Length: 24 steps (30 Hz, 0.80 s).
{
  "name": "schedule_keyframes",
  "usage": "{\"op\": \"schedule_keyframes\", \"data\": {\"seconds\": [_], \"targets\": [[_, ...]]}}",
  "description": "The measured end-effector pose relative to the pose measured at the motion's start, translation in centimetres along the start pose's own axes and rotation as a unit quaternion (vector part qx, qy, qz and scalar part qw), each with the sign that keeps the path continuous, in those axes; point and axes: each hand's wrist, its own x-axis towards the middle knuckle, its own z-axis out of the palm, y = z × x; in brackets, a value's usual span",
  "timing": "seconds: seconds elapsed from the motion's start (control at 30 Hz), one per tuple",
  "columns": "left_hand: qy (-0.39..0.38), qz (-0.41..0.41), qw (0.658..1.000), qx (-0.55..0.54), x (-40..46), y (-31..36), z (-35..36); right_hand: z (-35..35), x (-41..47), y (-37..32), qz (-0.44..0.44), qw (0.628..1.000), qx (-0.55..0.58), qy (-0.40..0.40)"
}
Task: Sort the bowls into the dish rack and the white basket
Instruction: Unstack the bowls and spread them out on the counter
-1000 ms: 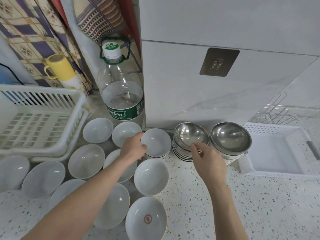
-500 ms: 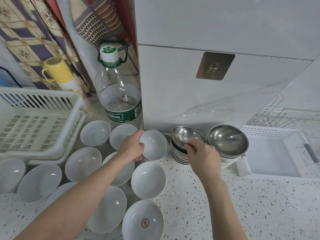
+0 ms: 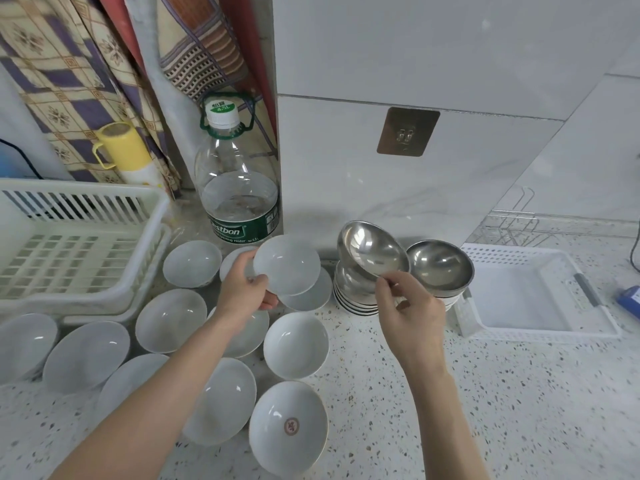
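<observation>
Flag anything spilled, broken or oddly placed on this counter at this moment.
Nothing looks spilled or damaged. The steel bowl is tilted only because the right hand pinches its rim above the stack; the left hand holds a white bowl lifted. One white bowl with a red emblem differs from the plain ones.

There is one camera, and it sits on my head. It looks forward and down at the speckled counter (image 3: 502,393) from close up. My arms come in from the bottom edge, and the wall (image 3: 433,64) is straight ahead.
</observation>
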Motion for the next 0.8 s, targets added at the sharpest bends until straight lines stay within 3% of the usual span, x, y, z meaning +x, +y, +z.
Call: {"op": "schedule_keyframes", "data": {"seconds": [0.2,0.8], "targets": [[0.002,-0.003,0.999,-0.045,-4.4,-1.3,-2.3,-1.3,-4.4,-0.7,0.111,0.992,0.057,-0.003],[-0.064,-0.078,0.99,-0.097,-17.5,-8.1,-6.9,-5.1,-19.6,2.3,0.291,0.957,-0.009,0.0]]}}
